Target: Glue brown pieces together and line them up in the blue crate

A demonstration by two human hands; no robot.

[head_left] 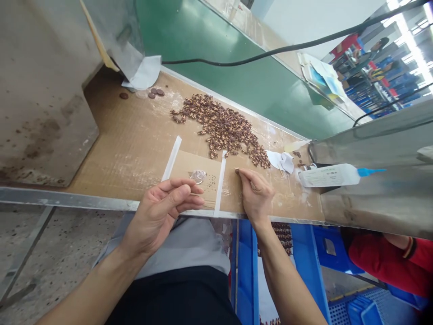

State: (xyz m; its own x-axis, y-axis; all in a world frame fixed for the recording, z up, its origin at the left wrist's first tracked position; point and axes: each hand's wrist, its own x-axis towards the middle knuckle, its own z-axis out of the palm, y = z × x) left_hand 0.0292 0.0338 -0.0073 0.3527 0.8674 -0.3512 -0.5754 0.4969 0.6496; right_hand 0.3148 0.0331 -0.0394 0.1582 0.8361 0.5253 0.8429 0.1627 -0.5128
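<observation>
My left hand (165,205) hovers at the near edge of the cardboard-covered bench (128,149), fingers lightly curled; whether a thin strand lies between them I cannot tell. Just beyond its fingertips lies a small clear round piece (199,175) with a few tiny beads beside it. My right hand (256,194) rests on the cardboard with thumb and forefinger pinched on a small brown bead (237,171). A large heap of brown beads (223,128) spreads across the bench behind both hands. Two white strips (172,158) frame the patch between my hands.
A white glue bottle with a blue tip (333,175) lies at the right against a metal housing (375,189). Crumpled white paper (282,161) sits by the heap. Brown discs (155,92) lie far left. A green belt (243,72) runs behind. A person's red sleeve (389,259) shows lower right.
</observation>
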